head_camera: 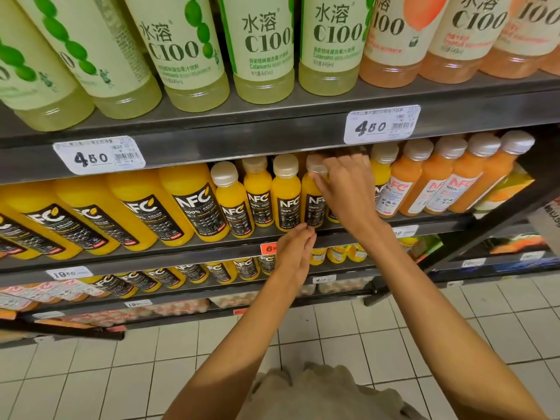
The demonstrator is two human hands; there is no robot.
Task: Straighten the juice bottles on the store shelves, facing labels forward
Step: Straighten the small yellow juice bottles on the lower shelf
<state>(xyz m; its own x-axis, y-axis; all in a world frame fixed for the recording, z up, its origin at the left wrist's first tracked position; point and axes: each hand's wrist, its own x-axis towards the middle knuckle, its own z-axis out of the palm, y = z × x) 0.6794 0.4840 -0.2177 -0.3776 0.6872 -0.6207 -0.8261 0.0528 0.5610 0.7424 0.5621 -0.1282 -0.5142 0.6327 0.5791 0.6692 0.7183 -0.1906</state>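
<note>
A row of small yellow NFC juice bottles with black labels and pale caps stands on the middle shelf (212, 244). My right hand (345, 189) grips the neck and cap of one small yellow bottle (312, 204), whose black label faces forward. My left hand (295, 253) reaches up from below with straight fingers, its fingertips touching the base of that same bottle at the shelf edge. Two more small bottles (286, 192) stand just to the left with labels forward.
Large yellow NFC bottles (142, 213) fill the shelf's left part; orange NFC bottles (424, 180) stand to the right. Green and pink C100 bottles (263, 47) line the upper shelf above price tags (381, 124). Lower shelves hold more bottles. White tiled floor (181, 359) lies below.
</note>
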